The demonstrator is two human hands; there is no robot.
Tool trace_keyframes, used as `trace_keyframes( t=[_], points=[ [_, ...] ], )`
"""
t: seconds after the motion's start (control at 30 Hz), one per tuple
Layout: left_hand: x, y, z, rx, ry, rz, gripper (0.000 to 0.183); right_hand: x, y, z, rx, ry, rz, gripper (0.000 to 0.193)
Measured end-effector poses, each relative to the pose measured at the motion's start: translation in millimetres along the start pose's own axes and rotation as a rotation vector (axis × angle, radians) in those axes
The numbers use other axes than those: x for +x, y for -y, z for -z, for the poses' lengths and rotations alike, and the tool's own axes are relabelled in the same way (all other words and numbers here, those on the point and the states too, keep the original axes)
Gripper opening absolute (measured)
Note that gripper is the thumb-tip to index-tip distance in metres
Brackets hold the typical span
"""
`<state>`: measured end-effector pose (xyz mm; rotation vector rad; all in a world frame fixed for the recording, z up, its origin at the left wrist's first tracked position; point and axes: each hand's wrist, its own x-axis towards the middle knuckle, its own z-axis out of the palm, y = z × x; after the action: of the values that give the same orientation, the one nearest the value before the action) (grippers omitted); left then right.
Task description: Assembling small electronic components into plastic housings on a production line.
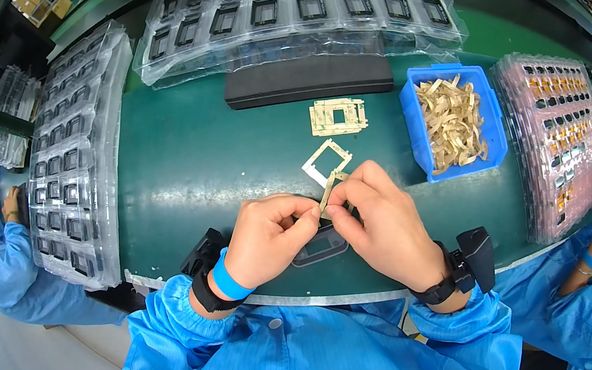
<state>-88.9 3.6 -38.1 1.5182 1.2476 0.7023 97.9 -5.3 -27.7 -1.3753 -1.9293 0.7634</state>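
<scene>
Both my hands meet over the green table, fingers pinched around a thin cream-coloured strip-like piece with a cut-out, perhaps an adhesive frame (328, 191). My left hand (267, 235) grips its lower end between thumb and forefinger. Higher up, my right hand (388, 221) pinches the same piece; its fingers hide part of it. Just beyond lies a flat, pale square frame (316, 155). Farther back sits a small pile of cream cut-out sheets (321, 117). Under my hands, partly covered, is a dark rounded rectangular part (324, 252).
A blue bin (465, 167) of tan strips (446, 120) stands right of my hands. Clear trays of black frames (263, 11) rest at the back, by a long black box (306, 82). More trays (72, 153) stand left; pink-tinted trays (549, 142) right. Co-workers sit at both sides.
</scene>
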Motion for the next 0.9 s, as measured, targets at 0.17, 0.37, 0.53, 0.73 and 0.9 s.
trace_keyframes(
  t=[0.17, 0.37, 0.53, 0.73, 0.9],
  points=[
    [-5, -3, -1, -0.015, -0.024, -0.029, 0.013, -2, 1, -2, 0.012, 0.002, 0.031, 0.009],
    [-7, -5, -4, -0.052, -0.017, -0.003, 0.015, -6, 2, -3, -0.122, -0.011, 0.084, 0.013],
    [-6, -8, -6, -0.276, 0.024, 0.170, 0.016, -9, -4, 1, -0.196, -0.095, 0.295, 0.018],
    [-5, -11, -6, -0.350, -0.041, 0.186, 0.017, -5, -8, 43, -0.023, -0.377, 0.112, 0.013],
    [-9, -17, -7, -0.291, -0.014, 0.104, 0.017, 8, -48, 82, -0.172, -0.528, -0.104, 0.014]
  ],
)
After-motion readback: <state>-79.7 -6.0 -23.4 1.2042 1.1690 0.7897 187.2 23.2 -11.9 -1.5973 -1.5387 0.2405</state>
